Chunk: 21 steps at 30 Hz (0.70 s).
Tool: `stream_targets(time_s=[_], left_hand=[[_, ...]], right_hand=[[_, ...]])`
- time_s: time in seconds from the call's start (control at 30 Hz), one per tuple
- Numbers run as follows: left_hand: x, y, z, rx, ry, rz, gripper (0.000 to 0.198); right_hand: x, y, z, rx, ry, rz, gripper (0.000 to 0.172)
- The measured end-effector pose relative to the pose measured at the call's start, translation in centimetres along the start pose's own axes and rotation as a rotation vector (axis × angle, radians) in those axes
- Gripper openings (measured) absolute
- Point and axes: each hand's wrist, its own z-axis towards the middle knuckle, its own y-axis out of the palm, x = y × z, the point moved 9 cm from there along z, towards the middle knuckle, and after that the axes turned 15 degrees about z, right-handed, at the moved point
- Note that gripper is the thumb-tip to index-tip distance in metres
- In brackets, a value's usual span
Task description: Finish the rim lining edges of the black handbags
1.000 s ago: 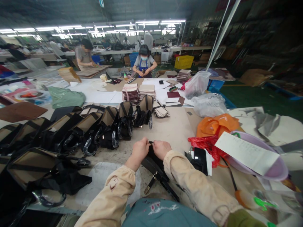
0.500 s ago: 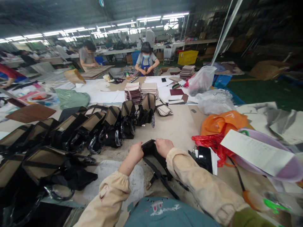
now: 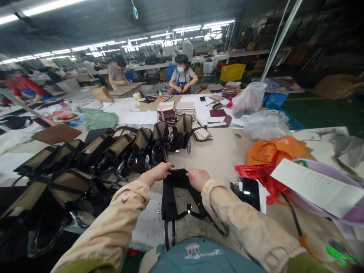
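In front of me, on the table, lies a black bag piece (image 3: 170, 199) with straps and small shiny metal fittings. My left hand (image 3: 159, 173) pinches the left end of its far edge. The right end of that edge is gripped by my right hand (image 3: 198, 178). Between the hands the edge is stretched straight, and the sides of the piece hang toward me around a light gap. Black straps trail from its near side, partly hidden by my right sleeve. To the left stand rows of black bags (image 3: 142, 142) with tan inner panels and plastic-wrapped handles.
Beyond the bags are stacks of dark red and cream pieces (image 3: 166, 113). On the right lie an orange bag (image 3: 270, 148), a red plastic bag (image 3: 256, 172), and a purple basin (image 3: 327, 170) with a white sheet (image 3: 315, 189) across it. A co-worker (image 3: 183, 76) sits opposite.
The black piece has spread open, its left side now hanging below my left hand. My left hand has turned and shifted slightly left and up. The camera view has turned a little to the left.
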Motion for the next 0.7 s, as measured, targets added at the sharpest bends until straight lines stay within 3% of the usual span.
stream_targets(time_s=[0.17,0.47,0.7], left_hand=[[-0.3,1.4,-0.7,0.034,-0.026,-0.107,0.043],[-0.1,1.3,-0.3,0.151,-0.055,-0.080,0.052],[3.4,0.3,0.1,0.240,0.173,-0.037,0.046]], right_hand=[[0.8,0.5,0.2,0.016,0.042,0.007,0.032],[1.5,0.5,0.3,0.056,0.131,0.006,0.036],[2.0,0.4,0.1,0.090,0.235,-0.012,0.036]])
